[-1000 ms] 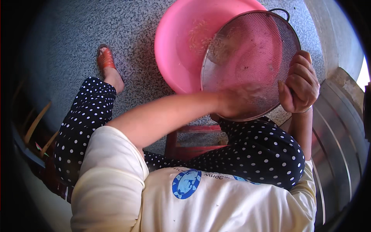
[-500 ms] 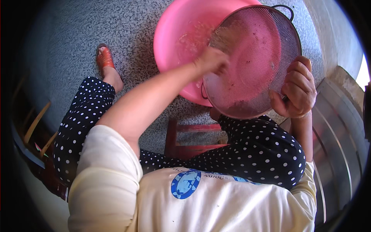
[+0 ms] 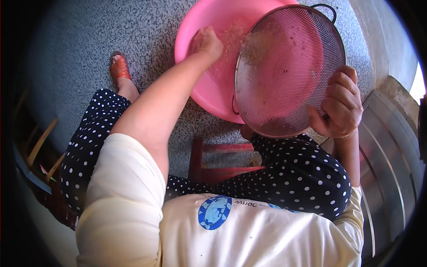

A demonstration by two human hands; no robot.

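In the head view, a round pink basin [image 3: 212, 99], set on the speckled grey floor [image 3: 151, 35]. Inside the basin, what looks like shallow water, with a loose scatter of small pale grains [image 3: 235, 34] around the middle.

Over the right part of the basin, a large round mesh sieve [image 3: 289, 73], tilted and partly hiding the right rim from sight; hard to tell whether resting on that rim or just above. On the mesh, a sprinkling of dark specks [image 3: 286, 71]; at the far end, beyond the right rim of the basin, a dark wire loop [image 3: 334, 14].

To the right of the basin, the right hand [image 3: 341, 106], fingers folded round the edge of the sieve and thumb pressed against the near side, pinching that edge firmly.

Above the left half of the basin, the left hand [image 3: 207, 44], well apart from the sieve, back upward and fingers curled in; impossible to tell whether pinching anything or touching the water.

Nearer the body than the basin, a red wooden frame [image 3: 227, 148] and dark trousers [image 3: 302, 173] with white dots. Left of the basin, a foot in an orange-red sandal [image 3: 119, 66]. Well to the right of the basin, a grey metal panel [image 3: 391, 173].
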